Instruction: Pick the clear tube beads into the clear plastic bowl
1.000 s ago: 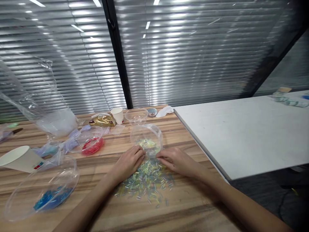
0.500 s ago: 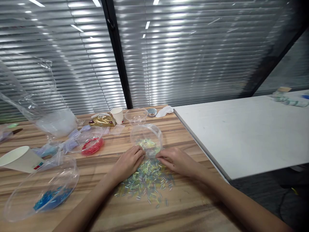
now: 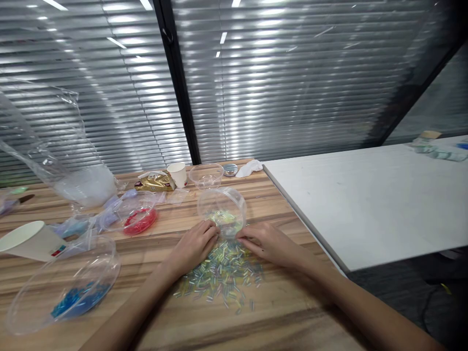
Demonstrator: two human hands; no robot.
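A clear round plastic tub lies tipped on its side, its mouth facing me, with pale yellow-green tube beads inside. In front of it many translucent beads are spread on the wooden table. My left hand is at the tub's lower left rim, its fingers curled together; their tips are partly hidden. At the lower right rim is my right hand, thumb and fingers pinched at the edge. Both hands rest beside the bead pile.
Left are a clear bowl with blue beads, a tub with red beads, a tilted paper cup and plastic bags. Behind stand a gold packet, another cup and a clear bowl. A white table adjoins right.
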